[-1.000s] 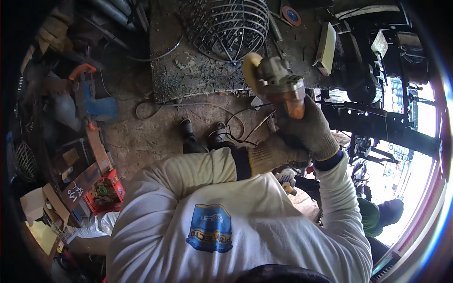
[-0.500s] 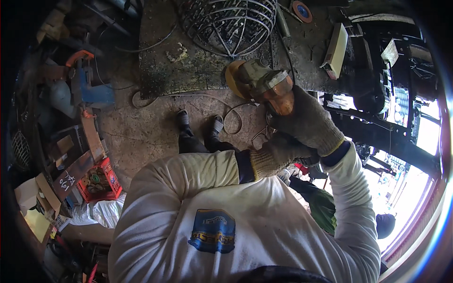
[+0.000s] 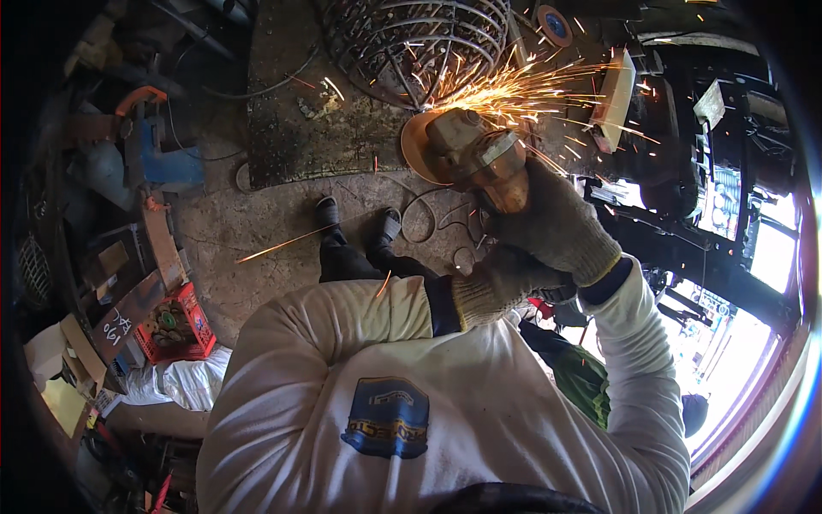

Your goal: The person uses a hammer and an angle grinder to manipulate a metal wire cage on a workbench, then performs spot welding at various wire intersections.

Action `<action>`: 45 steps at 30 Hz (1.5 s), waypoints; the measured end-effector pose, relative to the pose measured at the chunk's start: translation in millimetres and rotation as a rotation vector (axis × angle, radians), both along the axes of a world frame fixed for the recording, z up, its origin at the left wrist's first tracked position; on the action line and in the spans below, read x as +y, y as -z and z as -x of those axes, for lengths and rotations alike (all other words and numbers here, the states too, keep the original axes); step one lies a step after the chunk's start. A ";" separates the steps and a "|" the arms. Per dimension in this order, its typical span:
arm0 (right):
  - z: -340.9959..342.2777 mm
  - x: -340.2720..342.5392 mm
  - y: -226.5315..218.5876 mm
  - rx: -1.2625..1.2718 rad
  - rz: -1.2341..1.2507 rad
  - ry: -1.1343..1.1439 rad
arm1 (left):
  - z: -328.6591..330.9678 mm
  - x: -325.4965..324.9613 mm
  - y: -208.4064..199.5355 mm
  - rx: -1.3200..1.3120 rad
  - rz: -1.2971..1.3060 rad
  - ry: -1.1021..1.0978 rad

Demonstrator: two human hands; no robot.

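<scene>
Both my gloved hands are on an angle grinder [image 3: 503, 182] with an orange, worn body. My right hand [image 3: 561, 224] wraps round the body just behind the grinder's head. Nearer my chest, my left hand [image 3: 505, 287] is closed round the rear part, which the gloves mostly hide. The grinder's disc [image 3: 421, 150] is tilted, its far edge at the near tip of a round cage of bent metal bars [image 3: 417, 44]. Bright sparks [image 3: 514, 96] spray from there, mostly to the right. The cage rests on a dark, stained work table [image 3: 325, 137].
On the table's right lies an angled, light-coloured metal piece [image 3: 613, 101], with a spare disc [image 3: 555, 26] farther back. A cable [image 3: 419, 206] loops over the floor by my feet. At left stand a red crate [image 3: 178, 325] and a blue metal piece [image 3: 169, 158]. Another person's green clothing [image 3: 578, 373] shows at right.
Sparks now fly from where the disc meets the cage; there were none before. The grinder has shifted slightly, its disc tipped more into view. My grip looks the same.
</scene>
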State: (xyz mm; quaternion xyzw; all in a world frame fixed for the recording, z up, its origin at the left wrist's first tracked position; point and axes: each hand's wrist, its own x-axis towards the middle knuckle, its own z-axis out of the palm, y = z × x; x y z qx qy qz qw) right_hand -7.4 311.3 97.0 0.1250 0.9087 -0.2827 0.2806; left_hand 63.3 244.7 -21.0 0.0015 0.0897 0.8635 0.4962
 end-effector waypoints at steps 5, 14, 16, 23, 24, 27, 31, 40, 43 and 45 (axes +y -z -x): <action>8.3 -7.3 -11.2 -0.086 -0.004 -0.015 | 18.4 -25.7 -28.0 0.216 0.294 0.295; 12.8 -17.2 -16.0 -0.120 0.002 0.009 | 19.2 -23.3 -17.5 0.675 0.405 0.089; 14.0 -17.4 -13.2 -0.093 0.034 -0.016 | 17.3 -22.5 -15.4 0.613 0.424 0.154; 1.9 -5.5 -0.2 -0.015 0.124 0.047 | 14.4 -20.7 -12.9 0.574 0.319 0.018; 3.9 -7.1 -3.8 -0.020 0.063 0.018 | 11.3 -18.9 -9.4 0.574 0.320 0.017; 6.7 -6.9 -1.5 -0.036 -0.022 -0.029 | 8.9 -17.5 -8.2 0.496 0.271 -0.012; 0.8 -0.1 5.8 -0.035 0.034 0.051 | 11.4 -22.1 -20.7 0.424 0.321 0.050; 11.0 -8.0 -3.5 -0.060 0.022 -0.069 | 14.0 -14.2 -10.5 0.624 0.469 0.096; 12.1 -15.0 -9.3 -0.030 0.026 -0.066 | 9.2 -19.9 -3.4 0.319 0.345 0.174; 10.7 -15.9 -10.6 -0.018 0.069 -0.060 | 3.9 -21.5 -1.1 0.154 0.237 0.046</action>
